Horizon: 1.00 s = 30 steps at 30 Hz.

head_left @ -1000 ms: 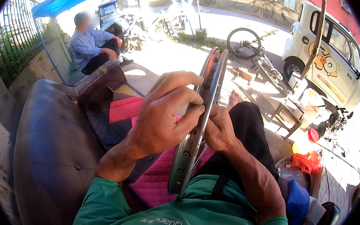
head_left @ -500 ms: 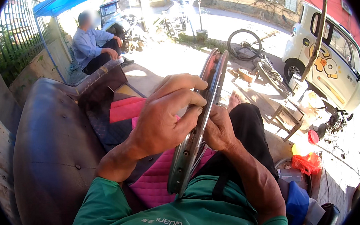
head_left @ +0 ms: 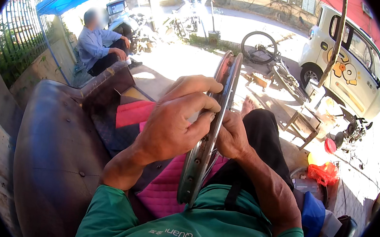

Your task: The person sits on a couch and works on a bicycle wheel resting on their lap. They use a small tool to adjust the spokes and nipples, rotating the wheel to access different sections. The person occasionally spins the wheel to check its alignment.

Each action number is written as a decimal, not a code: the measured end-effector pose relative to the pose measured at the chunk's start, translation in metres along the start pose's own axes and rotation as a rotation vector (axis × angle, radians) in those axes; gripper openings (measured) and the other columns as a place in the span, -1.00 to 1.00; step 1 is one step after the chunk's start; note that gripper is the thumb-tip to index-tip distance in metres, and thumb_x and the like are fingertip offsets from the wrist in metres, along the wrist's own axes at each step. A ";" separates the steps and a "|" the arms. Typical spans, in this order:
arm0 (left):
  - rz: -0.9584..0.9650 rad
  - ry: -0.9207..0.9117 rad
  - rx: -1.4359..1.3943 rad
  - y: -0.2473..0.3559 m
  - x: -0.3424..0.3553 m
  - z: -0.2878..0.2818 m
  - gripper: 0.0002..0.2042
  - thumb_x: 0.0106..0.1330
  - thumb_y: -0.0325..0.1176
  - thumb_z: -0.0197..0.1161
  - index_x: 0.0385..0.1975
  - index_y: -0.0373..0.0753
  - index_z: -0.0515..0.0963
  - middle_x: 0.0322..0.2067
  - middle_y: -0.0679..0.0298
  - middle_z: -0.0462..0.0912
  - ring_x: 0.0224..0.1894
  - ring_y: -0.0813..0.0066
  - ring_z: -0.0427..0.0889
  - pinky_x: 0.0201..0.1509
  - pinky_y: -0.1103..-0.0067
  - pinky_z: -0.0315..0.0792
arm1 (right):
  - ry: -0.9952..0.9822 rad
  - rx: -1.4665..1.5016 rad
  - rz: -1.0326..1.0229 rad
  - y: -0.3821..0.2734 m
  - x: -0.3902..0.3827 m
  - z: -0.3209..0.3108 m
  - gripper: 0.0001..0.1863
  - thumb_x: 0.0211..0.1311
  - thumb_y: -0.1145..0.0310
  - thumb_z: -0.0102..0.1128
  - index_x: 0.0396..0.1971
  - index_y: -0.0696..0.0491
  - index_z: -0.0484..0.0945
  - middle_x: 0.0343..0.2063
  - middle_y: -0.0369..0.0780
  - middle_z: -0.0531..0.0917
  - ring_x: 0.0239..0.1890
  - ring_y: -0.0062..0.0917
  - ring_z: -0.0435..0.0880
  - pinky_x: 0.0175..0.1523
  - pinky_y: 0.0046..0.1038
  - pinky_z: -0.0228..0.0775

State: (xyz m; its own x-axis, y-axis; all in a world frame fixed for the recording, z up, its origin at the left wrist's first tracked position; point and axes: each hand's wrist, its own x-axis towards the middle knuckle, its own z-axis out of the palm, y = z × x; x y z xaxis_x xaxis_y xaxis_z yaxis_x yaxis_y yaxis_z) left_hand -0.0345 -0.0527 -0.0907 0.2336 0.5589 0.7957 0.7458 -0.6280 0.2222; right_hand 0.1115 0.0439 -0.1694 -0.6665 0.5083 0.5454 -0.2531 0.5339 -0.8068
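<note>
A bare metal bicycle wheel rim [head_left: 190, 175] stands upright across my lap, its hollow outer channel facing me and a few spokes showing on its right side. My left hand [head_left: 174, 117] is closed at the rim's upper part, with its fingertips and thumb pressed to the channel. Anything small between those fingertips is too hidden to make out. On the rim's other side, my right hand [head_left: 234, 134] is curled shut close against it. Its fingertips are behind the metal, so what they grip cannot be seen. Pink quilted cloth [head_left: 160, 191] lies under the rim.
A brown padded sofa [head_left: 59, 147] is at my left. Ahead sits a person [head_left: 98, 45] in a light blue shirt. To the right are a wooden stool [head_left: 303, 122], a red plastic bag [head_left: 324, 172], a bicycle lying on the ground [head_left: 289, 82] and a white van [head_left: 346, 60].
My hands and the rim stay almost in place, with only a slight shift of the left fingers on the channel. The seated person's hands have moved a little.
</note>
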 end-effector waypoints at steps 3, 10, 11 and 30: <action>-0.012 0.017 -0.021 0.004 0.001 -0.002 -0.84 0.05 -0.62 0.31 -0.35 -0.34 0.61 -0.02 0.10 0.63 0.04 0.24 0.62 0.10 0.45 0.47 | -0.018 -0.008 0.045 -0.003 -0.001 -0.002 -0.57 0.52 0.14 -0.07 -0.32 0.21 0.58 -0.56 -0.18 0.65 -0.46 -0.57 0.59 -0.30 -0.43 0.45; -0.019 -0.004 -0.025 -0.002 -0.001 0.002 -0.81 0.05 -0.64 0.25 -0.31 -0.34 0.62 0.01 0.09 0.61 0.08 0.23 0.59 0.15 0.45 0.44 | 0.000 0.005 0.001 0.007 0.000 -0.001 -0.59 0.51 0.13 -0.06 -0.27 0.19 0.60 -0.56 -0.18 0.64 -0.46 -0.57 0.59 -0.29 -0.43 0.46; -0.004 -0.010 -0.042 -0.004 -0.003 0.001 -0.80 0.05 -0.63 0.26 -0.29 -0.33 0.62 0.01 0.09 0.61 0.07 0.23 0.59 0.15 0.44 0.44 | -0.011 0.017 0.013 0.005 0.000 0.000 -0.59 0.51 0.14 -0.07 -0.26 0.19 0.60 -0.55 -0.18 0.65 -0.46 -0.57 0.60 -0.28 -0.43 0.46; -0.973 -0.929 -0.135 -0.215 -0.146 0.047 -0.76 0.09 -0.29 0.41 -0.31 -0.29 0.65 -0.45 0.23 0.72 -0.32 0.45 0.71 -0.27 0.46 0.54 | 0.031 0.289 -0.198 0.035 0.012 -0.032 -0.68 0.42 0.20 0.05 -0.19 0.20 0.55 -0.39 -0.16 0.63 -0.39 -0.46 0.62 -0.29 -0.46 0.48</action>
State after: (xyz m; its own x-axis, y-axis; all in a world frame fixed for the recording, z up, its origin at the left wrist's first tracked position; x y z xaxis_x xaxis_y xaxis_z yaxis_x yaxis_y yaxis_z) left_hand -0.1997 0.0257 -0.2812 0.0221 0.9268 -0.3748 0.7950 0.2110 0.5687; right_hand 0.1174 0.0903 -0.1833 -0.5637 0.4368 0.7010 -0.5666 0.4130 -0.7130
